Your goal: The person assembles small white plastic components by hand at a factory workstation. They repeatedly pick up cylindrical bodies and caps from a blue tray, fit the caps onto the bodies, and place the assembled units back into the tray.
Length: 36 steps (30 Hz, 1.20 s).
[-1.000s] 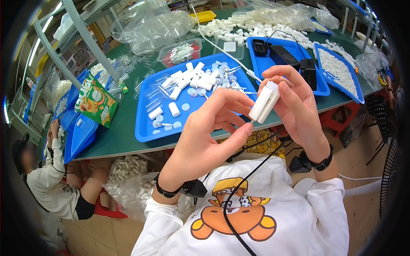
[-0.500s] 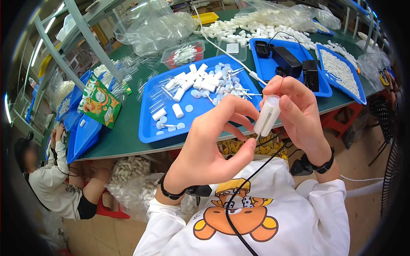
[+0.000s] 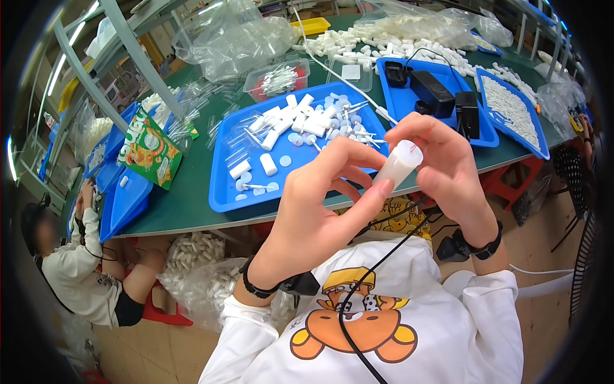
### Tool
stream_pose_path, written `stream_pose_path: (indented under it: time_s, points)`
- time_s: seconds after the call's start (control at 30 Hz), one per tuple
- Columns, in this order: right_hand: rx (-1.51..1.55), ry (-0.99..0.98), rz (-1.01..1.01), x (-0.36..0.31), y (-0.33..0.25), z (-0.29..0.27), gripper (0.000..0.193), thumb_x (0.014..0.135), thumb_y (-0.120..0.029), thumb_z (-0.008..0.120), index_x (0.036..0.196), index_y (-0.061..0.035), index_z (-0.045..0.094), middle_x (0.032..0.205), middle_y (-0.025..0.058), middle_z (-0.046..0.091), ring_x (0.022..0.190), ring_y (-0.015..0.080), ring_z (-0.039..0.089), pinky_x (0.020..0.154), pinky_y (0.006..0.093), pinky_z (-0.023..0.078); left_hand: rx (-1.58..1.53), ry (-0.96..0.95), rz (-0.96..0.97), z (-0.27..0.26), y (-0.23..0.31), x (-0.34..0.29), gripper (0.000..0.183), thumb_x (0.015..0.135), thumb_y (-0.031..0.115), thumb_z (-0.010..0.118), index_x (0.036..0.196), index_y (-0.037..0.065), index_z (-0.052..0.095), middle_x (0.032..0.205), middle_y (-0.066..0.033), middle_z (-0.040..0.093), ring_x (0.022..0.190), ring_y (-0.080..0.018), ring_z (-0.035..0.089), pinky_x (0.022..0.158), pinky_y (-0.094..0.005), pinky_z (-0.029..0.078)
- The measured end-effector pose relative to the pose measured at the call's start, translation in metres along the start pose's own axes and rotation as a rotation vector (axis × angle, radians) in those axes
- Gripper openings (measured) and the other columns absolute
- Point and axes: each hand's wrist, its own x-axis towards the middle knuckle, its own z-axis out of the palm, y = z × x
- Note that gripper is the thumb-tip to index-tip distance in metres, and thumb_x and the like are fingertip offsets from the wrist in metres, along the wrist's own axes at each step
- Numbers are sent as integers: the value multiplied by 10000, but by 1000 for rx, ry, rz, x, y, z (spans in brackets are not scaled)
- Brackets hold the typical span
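A short white plastic cylinder (image 3: 395, 168) is tilted in front of me, its round end cap facing up. My left hand (image 3: 326, 198) is closed on its lower part, the thumb in front and the fingers behind. At the upper end my right hand (image 3: 448, 157) is curled around it, with the index fingertip against the far rim and the thumb close to the near side. Thin red wires (image 3: 416, 142) stick out at the cap, beside the right fingers. Below, a blue tray (image 3: 220, 189) holds white cylinders (image 3: 278, 121), pale discs (image 3: 285, 160), clear tubes and thin white sticks.
Behind the tray are a clear box (image 3: 278, 80) of white sticks and a heap of white cylinders (image 3: 384, 48). To the right, one blue tray (image 3: 393, 96) holds black devices and another (image 3: 543, 144) small white pieces. A green snack bag (image 3: 150, 153) and a seated person (image 3: 77, 269) are left.
The cylinder has turned so that its end cap faces me and the slot in its side is out of sight. My left thumb has moved up onto its front.
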Motion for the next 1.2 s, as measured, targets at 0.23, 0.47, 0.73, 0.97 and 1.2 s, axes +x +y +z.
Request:
stream_pose_path:
  time_s: [0.23, 0.47, 0.73, 0.97, 1.2]
  points:
    - [-237, 1, -90, -2, 4, 4, 216, 766, -33, 683, 964, -14, 598, 958, 50, 535, 926, 121, 523, 849, 273, 408, -20, -51, -4, -1, -2, -1, 190, 816, 62, 637, 963, -24, 553, 903, -89, 614, 768, -135, 612, 620, -246, 498]
    - [-198, 99, -77, -2, 6, 2, 150, 782, -15, 652, 921, 6, 600, 935, 44, 538, 876, 99, 508, 784, 251, 410, 125, -146, -71, -8, 2, 3, 207, 820, 40, 613, 1008, -16, 545, 924, -90, 630, 841, -143, 616, 710, -250, 488]
    - [-131, 213, -47, 3, 0, -13, 66, 816, -26, 617, 870, 0, 589, 873, 17, 534, 774, 69, 519, 689, 217, 423, 681, -176, -300, -77, -25, 4, 258, 870, 206, 569, 1025, 1, 552, 907, -122, 629, 809, -190, 608, 704, -297, 481]
    - [-195, 268, -84, 3, -3, -14, 59, 831, -34, 609, 869, 3, 584, 881, 18, 534, 767, 71, 521, 687, 218, 424, 762, -157, -672, -129, -29, -2, 313, 889, 239, 534, 1106, 13, 536, 948, -111, 616, 821, -168, 577, 701, -291, 469]
    - [-168, 243, -79, 3, -1, -17, 67, 835, -28, 604, 889, 3, 579, 895, 15, 526, 791, 73, 519, 703, 217, 424, 952, -62, -573, -156, -69, -6, 302, 890, 237, 479, 1010, -18, 587, 915, -199, 599, 842, -281, 581, 745, -347, 456]
